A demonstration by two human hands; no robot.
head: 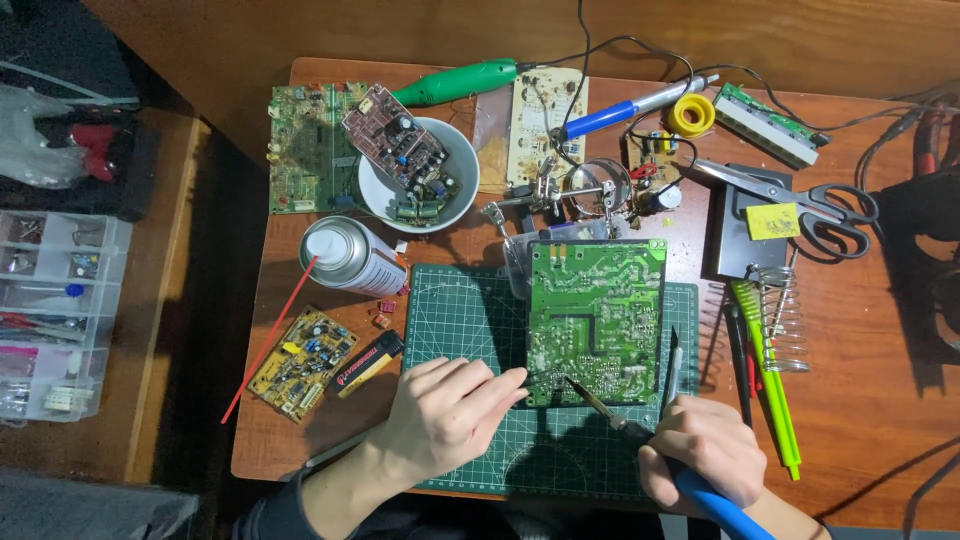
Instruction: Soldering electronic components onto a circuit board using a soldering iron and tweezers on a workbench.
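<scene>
1. We judge soldering work on the green circuit board [597, 320] to be the step in hand; it lies solder side up on the cutting mat [455, 310], centre of the frame.
2. Our right hand [703, 450], lower right, is closed around the blue-handled soldering iron [612, 412], its tip at the board's lower edge.
3. Our left hand [447, 412], lower centre, pinches a thin dark tool [517, 377] touching the board's lower left corner.
4. The next move calls for a steady tip and a firmly braced board on the counter [860, 420].

Blue soldering iron handle [722, 508] cut off by the bottom edge, below the green circuit board [596, 320]; board components too small to tell; 1 dark object [925, 260] cropped right of it.
</scene>
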